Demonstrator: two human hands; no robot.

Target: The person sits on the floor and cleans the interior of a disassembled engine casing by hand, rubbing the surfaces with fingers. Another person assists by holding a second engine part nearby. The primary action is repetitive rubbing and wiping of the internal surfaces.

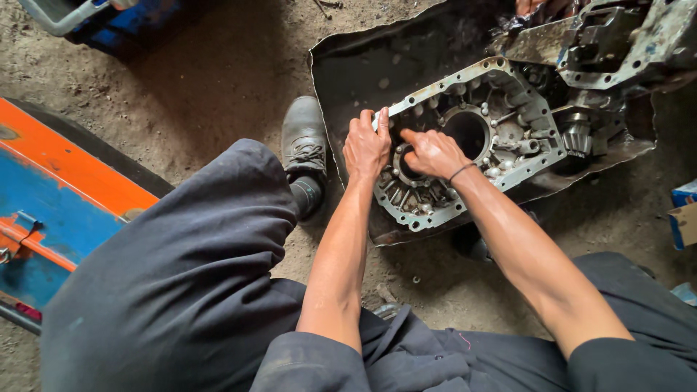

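An open grey metal gearbox housing (501,156) lies on a dark metal sheet (363,65) on the dirt floor. My left hand (365,145) grips the housing's near left rim, fingers curled over the flange. My right hand (433,152) reaches into the housing next to a round bearing seat (404,168), fingertips pressed on a part there; what it touches is partly hidden. A large round bore (468,133) sits just right of my right hand. A black band circles my right wrist.
A second greasy casing part (617,43) and a gear (577,136) lie at the upper right. An orange and blue metal body (51,189) stands at the left. My black shoe (305,141) rests beside the sheet. A blue crate (109,22) sits top left.
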